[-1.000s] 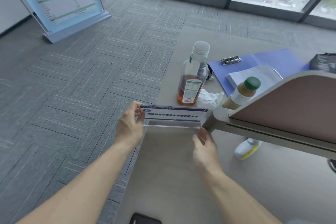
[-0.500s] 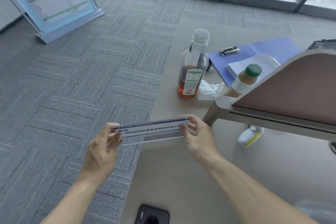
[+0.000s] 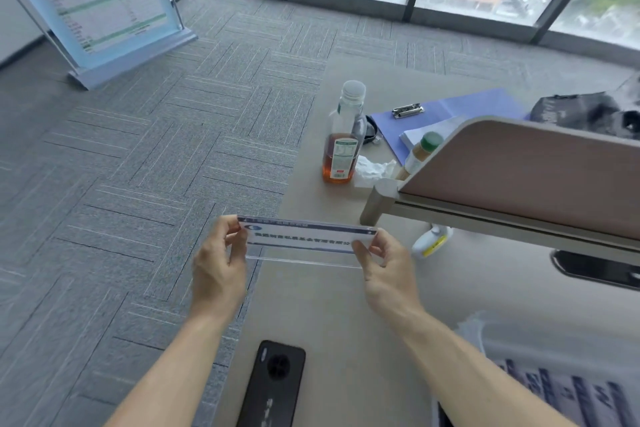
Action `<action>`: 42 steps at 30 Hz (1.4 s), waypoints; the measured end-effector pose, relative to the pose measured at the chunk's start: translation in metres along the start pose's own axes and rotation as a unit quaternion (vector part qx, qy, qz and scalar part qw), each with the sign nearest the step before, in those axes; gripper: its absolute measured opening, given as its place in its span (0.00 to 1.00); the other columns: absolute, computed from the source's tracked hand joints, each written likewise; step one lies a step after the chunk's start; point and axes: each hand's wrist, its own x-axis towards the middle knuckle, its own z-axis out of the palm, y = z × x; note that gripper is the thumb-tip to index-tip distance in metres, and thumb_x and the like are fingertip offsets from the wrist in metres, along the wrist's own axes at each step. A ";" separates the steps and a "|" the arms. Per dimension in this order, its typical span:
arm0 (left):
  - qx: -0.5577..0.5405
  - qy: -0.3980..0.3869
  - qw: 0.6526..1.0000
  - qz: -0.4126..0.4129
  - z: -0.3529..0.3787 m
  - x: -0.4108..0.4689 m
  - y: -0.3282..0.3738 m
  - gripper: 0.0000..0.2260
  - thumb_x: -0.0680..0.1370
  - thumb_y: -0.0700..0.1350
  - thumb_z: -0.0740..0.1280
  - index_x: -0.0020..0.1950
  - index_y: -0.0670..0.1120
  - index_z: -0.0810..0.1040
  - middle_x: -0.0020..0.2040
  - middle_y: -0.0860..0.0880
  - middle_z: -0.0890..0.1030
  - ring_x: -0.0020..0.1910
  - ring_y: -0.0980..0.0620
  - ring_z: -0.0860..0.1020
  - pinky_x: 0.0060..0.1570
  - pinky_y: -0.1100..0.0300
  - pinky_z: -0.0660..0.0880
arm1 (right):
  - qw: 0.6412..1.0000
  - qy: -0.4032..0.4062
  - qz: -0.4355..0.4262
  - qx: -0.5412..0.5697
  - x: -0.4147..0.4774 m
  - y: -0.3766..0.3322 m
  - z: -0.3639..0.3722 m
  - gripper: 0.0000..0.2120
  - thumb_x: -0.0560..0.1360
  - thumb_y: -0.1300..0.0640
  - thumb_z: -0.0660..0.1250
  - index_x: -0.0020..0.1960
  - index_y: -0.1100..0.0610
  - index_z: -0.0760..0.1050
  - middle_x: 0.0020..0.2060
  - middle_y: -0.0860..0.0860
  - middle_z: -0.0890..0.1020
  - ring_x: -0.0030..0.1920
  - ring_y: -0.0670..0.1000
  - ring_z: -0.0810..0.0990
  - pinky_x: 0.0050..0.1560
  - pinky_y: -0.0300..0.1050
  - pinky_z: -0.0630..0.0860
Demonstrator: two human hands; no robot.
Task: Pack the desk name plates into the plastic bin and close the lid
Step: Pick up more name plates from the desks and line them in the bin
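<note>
A clear acrylic desk name plate (image 3: pixel 304 241) with a blue and white printed card hangs level above the desk's left edge. My left hand (image 3: pixel 218 267) pinches its left end and my right hand (image 3: pixel 384 270) pinches its right end. At the bottom right corner a clear plastic bin (image 3: pixel 485 333) shows its rim, with several more blue and white name plates (image 3: pixel 568 392) lying inside. No lid is visible.
The grey desk (image 3: pixel 339 305) holds a black phone (image 3: pixel 273 385) near me, a tea bottle (image 3: pixel 343 146), a crumpled tissue (image 3: pixel 374 170), a green-capped bottle (image 3: pixel 420 152) and a blue clipboard (image 3: pixel 450 111). A pink desk divider (image 3: pixel 519 180) rises at right. Carpet lies to the left.
The name plate was lifted from beside the tea bottle and drawn towards me. My right hand took hold of its right end, and it now sits level between both hands.
</note>
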 end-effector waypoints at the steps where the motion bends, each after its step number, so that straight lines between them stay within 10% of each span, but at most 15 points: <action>1: 0.005 0.010 1.000 0.010 -0.001 -0.006 0.011 0.06 0.83 0.52 0.63 0.55 0.52 0.75 0.49 0.53 0.83 0.50 0.46 0.85 0.51 0.44 0.82 | 1.000 0.004 -0.001 0.004 -0.006 -0.007 -0.009 0.12 0.79 0.49 0.66 0.45 0.58 0.76 0.42 0.53 0.84 0.49 0.47 0.82 0.53 0.42 0.78; 5: 0.015 0.048 0.998 0.048 -0.004 -0.038 0.047 0.05 0.84 0.46 0.63 0.55 0.46 0.76 0.49 0.49 0.83 0.49 0.46 0.83 0.49 0.44 0.81 | 1.000 0.014 -0.008 0.008 -0.030 -0.029 -0.047 0.14 0.79 0.50 0.66 0.49 0.61 0.77 0.44 0.54 0.84 0.45 0.32 0.79 0.46 0.30 0.73; 17: -0.022 0.049 0.992 0.114 0.003 -0.188 0.187 0.06 0.83 0.53 0.63 0.54 0.52 0.75 0.50 0.53 0.84 0.55 0.49 0.83 0.52 0.41 0.82 | 0.996 0.013 -0.071 0.055 -0.139 -0.049 -0.224 0.16 0.80 0.51 0.66 0.38 0.57 0.67 0.39 0.54 0.80 0.53 0.48 0.80 0.50 0.45 0.73; 24: -0.005 -0.013 0.985 0.174 0.045 -0.294 0.304 0.21 0.74 0.43 0.76 0.65 0.49 0.75 0.61 0.55 0.79 0.61 0.57 0.78 0.63 0.58 0.74 | 0.989 0.063 -0.133 -0.023 -0.215 -0.039 -0.387 0.18 0.79 0.52 0.67 0.34 0.49 0.64 0.30 0.42 0.70 0.37 0.43 0.71 0.41 0.42 0.68; 28: 0.143 -0.166 0.922 0.319 0.084 -0.322 0.372 0.23 0.73 0.45 0.77 0.67 0.53 0.78 0.62 0.58 0.82 0.59 0.59 0.80 0.62 0.59 0.76 | 0.979 0.048 -0.165 -0.109 -0.230 -0.032 -0.458 0.14 0.79 0.51 0.66 0.37 0.49 0.67 0.32 0.44 0.72 0.34 0.45 0.72 0.41 0.42 0.71; 31: 0.247 -0.328 0.874 0.261 0.122 -0.333 0.399 0.12 0.75 0.53 0.71 0.58 0.58 0.82 0.50 0.56 0.86 0.51 0.54 0.84 0.53 0.55 0.81 | 0.955 0.048 -0.193 -0.219 -0.232 -0.025 -0.490 0.11 0.79 0.47 0.64 0.42 0.51 0.71 0.35 0.49 0.80 0.39 0.54 0.79 0.46 0.51 0.79; 35: 0.276 -0.276 0.871 0.297 0.162 -0.344 0.402 0.08 0.79 0.52 0.64 0.50 0.52 0.81 0.44 0.52 0.84 0.47 0.48 0.82 0.41 0.55 0.77 | 0.949 0.118 -0.199 -0.216 -0.236 -0.011 -0.505 0.06 0.79 0.50 0.66 0.56 0.47 0.75 0.55 0.43 0.79 0.55 0.49 0.80 0.53 0.54 0.80; 37: 0.231 -0.268 0.901 0.250 0.169 -0.347 0.394 0.08 0.81 0.49 0.64 0.50 0.48 0.82 0.43 0.51 0.84 0.47 0.49 0.81 0.35 0.66 0.71 | 0.960 0.169 -0.176 -0.135 -0.236 0.000 -0.502 0.22 0.76 0.52 0.70 0.68 0.52 0.70 0.65 0.47 0.72 0.65 0.51 0.74 0.64 0.54 0.75; 42: -0.022 -0.318 0.947 0.044 0.193 -0.349 0.354 0.07 0.79 0.43 0.69 0.53 0.48 0.86 0.45 0.50 0.89 0.46 0.47 0.87 0.50 0.45 0.83 | 0.991 0.070 0.097 0.062 -0.243 0.034 -0.465 0.31 0.76 0.51 0.71 0.74 0.51 0.62 0.66 0.50 0.75 0.61 0.51 0.78 0.64 0.56 0.76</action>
